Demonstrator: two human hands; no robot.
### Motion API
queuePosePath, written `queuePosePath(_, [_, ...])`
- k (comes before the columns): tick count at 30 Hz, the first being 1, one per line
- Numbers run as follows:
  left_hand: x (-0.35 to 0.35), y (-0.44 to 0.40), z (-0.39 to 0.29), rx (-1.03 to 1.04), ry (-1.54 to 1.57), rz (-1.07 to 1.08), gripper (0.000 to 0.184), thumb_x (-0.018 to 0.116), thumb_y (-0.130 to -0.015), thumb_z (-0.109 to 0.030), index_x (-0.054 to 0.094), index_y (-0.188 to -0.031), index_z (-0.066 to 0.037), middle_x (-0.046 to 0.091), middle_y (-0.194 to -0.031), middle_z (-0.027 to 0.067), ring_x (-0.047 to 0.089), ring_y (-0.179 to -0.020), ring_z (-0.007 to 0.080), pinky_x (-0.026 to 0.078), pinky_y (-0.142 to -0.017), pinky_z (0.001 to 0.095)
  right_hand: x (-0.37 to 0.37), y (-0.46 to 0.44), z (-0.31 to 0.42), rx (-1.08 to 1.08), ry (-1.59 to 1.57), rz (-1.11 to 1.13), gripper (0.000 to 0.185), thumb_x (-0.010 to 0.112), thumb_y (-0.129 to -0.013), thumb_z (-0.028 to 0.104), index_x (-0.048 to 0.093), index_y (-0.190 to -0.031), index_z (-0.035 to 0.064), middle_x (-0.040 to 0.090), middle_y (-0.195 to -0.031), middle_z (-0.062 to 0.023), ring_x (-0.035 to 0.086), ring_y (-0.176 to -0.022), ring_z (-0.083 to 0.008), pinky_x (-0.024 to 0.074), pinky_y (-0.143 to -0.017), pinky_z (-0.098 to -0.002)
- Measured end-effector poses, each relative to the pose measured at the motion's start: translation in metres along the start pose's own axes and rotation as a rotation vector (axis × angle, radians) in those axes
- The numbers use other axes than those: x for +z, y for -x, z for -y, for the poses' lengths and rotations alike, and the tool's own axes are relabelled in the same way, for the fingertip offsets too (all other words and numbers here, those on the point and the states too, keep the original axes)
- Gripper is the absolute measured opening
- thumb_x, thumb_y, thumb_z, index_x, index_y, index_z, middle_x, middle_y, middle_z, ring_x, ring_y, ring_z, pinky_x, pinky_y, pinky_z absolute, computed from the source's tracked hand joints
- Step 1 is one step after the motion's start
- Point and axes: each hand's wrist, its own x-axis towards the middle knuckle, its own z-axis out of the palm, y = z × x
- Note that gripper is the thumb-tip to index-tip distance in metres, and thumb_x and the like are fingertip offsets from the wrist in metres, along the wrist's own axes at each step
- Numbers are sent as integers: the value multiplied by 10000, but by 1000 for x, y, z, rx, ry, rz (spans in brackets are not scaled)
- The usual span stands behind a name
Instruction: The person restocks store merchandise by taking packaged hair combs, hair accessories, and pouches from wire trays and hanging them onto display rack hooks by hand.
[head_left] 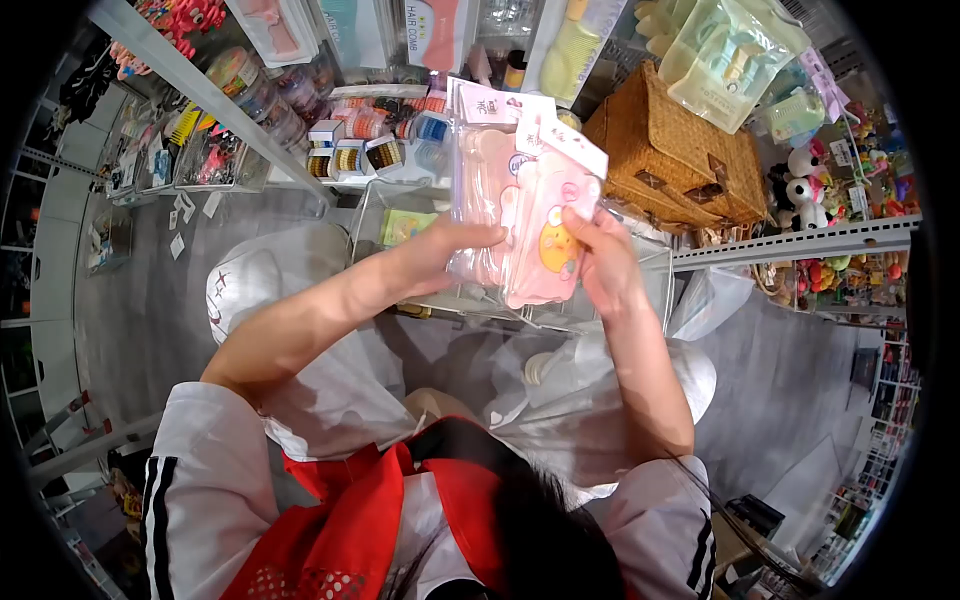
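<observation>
Several glossy pink plastic packets (540,215), left hand (445,250) and right hand (608,262) pinching their edges, boxy woven basket (675,150)

This looks like a shop for small goods: packages printed "HAIR COMB" (436,35) stand in a row, small boxes (350,157) and round tubs (235,72) fill the display, soft toys (808,190) crowd near a perforated metal rail (800,243).

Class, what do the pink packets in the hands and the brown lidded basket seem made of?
Pink packets: probably clear, glossy plastic film on the outside, given bright highlights and creases.
Basket: apparently wicker or similar plant fibre, low sheen, judging by its visible weave.
</observation>
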Motion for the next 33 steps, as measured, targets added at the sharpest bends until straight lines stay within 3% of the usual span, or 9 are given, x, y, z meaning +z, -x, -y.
queuePosePath(2, [-1,0,-7,7,60,49,560,558,-788,-155,315,-1273,-18,467,-1201,130,484,-1085,229,391,-926,362,-2,-1,13,-77,-79,-27,209,555,-830,95,507,-1001,-17,607,-919,-99,589,-772,-131,472,-701,-243])
queuePosePath(8, [3,-3,-8,107,-92,62,563,583,-787,-138,317,-1264,-1,476,-1182,123,494,-1064,213,393,-917,362,1,-2,18,-35,-262,-105,318,516,-855,123,440,-1142,9,540,-1104,-100,542,-980,-175,421,-870,-303])
queuePosePath(11, [2,-5,-6,114,-144,-8,540,577,-811,-165,322,-1258,-2,475,-1180,114,502,-1047,203,409,-898,353,0,-5,5,22,-306,3,378,470,-882,174,394,-1202,-11,481,-1196,-125,479,-1093,-223,372,-949,-374])
queuePosePath(16, [-1,-9,-3,75,-59,-194,406,488,-877,-181,380,-1218,9,517,-1121,98,530,-982,170,446,-832,313,1,-7,0,166,-43,135,346,473,-876,153,423,-1171,-21,515,-1149,-117,519,-1037,-210,406,-917,-364])
queuePosePath(21, [-20,-8,-3,73,57,-181,380,467,-887,-183,389,-1211,0,523,-1126,109,547,-987,183,466,-834,328,-5,-9,-7,202,-213,80,378,478,-866,150,402,-1191,-27,497,-1177,-139,504,-1064,-243,384,-943,-380])
queuePosePath(23, [-17,-3,-10,130,-185,-277,369,520,-853,-136,421,-1184,-6,545,-1087,95,565,-949,177,472,-826,317,-4,-5,-1,172,-270,84,383,471,-867,144,393,-1203,-22,486,-1192,-144,489,-1085,-252,369,-957,-390])
queuePosePath(27, [-26,-4,-15,175,-388,-392,313,569,-827,-153,509,-1090,7,583,-1010,83,573,-856,138,469,-745,283,0,-6,-7,117,-310,104,408,449,-882,157,346,-1239,-10,446,-1235,-140,445,-1133,-252,340,-982,-404])
queuePosePath(31, [-35,3,-17,195,-704,-412,311,601,-809,-178,546,-1051,9,599,-958,66,558,-808,104,456,-717,262,-1,-9,-27,148,-286,160,407,452,-888,182,350,-1239,3,456,-1219,-122,457,-1116,-232,364,-959,-383])
queuePosePath(33, [-42,7,-17,119,-818,-450,342,609,-803,-171,515,-1080,6,592,-958,52,542,-824,95,438,-743,253,-3,-6,-32,129,-257,118,371,490,-862,131,401,-1195,-5,493,-1168,-121,496,-1065,-228,400,-923,-372])
